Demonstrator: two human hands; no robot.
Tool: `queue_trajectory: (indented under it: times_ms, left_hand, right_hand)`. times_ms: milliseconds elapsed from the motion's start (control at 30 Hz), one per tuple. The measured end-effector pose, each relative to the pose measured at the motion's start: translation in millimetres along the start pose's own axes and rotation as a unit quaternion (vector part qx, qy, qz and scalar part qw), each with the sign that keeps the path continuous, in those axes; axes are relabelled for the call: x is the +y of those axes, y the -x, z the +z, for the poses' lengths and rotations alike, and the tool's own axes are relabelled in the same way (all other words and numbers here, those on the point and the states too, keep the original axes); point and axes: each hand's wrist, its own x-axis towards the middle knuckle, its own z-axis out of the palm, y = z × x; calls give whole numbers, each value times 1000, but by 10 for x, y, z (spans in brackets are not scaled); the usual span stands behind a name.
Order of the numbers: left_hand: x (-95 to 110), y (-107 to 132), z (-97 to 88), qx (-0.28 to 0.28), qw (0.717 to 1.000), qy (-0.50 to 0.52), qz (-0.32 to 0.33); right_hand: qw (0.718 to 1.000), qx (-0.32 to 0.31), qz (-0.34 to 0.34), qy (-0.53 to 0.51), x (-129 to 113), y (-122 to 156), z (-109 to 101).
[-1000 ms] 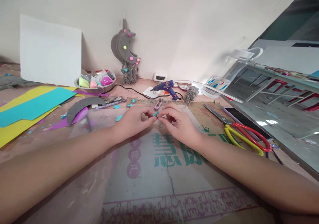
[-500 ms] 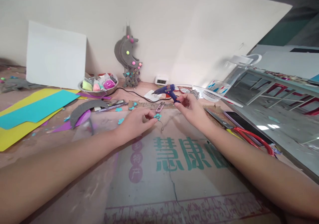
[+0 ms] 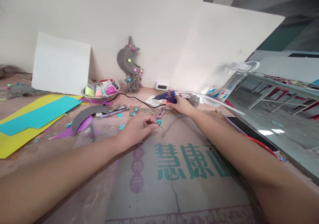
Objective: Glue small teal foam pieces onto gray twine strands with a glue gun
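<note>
Two left fingers [image 3: 153,126] pinch teal flower [image 3: 159,122]; right fingers [image 3: 171,105] clasp glue gun [image 3: 166,96], handle hidden.

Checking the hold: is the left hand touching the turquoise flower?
Touching. The head view shows the left hand pinching the turquoise flower at its edge between thumb and finger.

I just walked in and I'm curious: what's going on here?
A person is handling craft pieces. The left hand pinches a small teal flower, with grey thread curling beside it. The right hand grasps the blue glue gun by its handle. The flower is apart from the gun's nozzle.
</note>
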Motion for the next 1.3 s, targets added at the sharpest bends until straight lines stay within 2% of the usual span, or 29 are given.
queue_trajectory:
  times_ms: [133,300,400,500,633,767,933,1067,1300]
  left_hand:
    - [-23,-9,2,3,1000,-5,8]
    - [7,-1,-2,14,1000,-7,1]
    - [37,7,1,29,999,-14,2]
    - [38,15,9,33,999,-27,14]
    - [15,22,16,35,998,-53,19]
    - [35,16,-2,29,997,-68,1]
    - [73,14,-23,26,997,-74,-13]
    - [73,18,-20,25,997,-71,-7]
    - [75,21,-22,27,996,-81,-16]
  right_hand:
    - [999,33,5,-8,-14,-26,31]
    - [996,68,27,-53,-85,126,-172]
    - [997,26,34,-70,-203,375,-322]
    - [990,13,-11,-143,-330,699,-403]
    - [972,3,-31,-233,-365,1090,-396]
    - [975,-3,-20,-221,-264,1320,-310]
    - [979,-38,-15,-198,-233,1401,-247]
    - [977,-38,-25,-209,-295,1408,-259]
    - [974,-67,39,-213,-362,1454,-255]
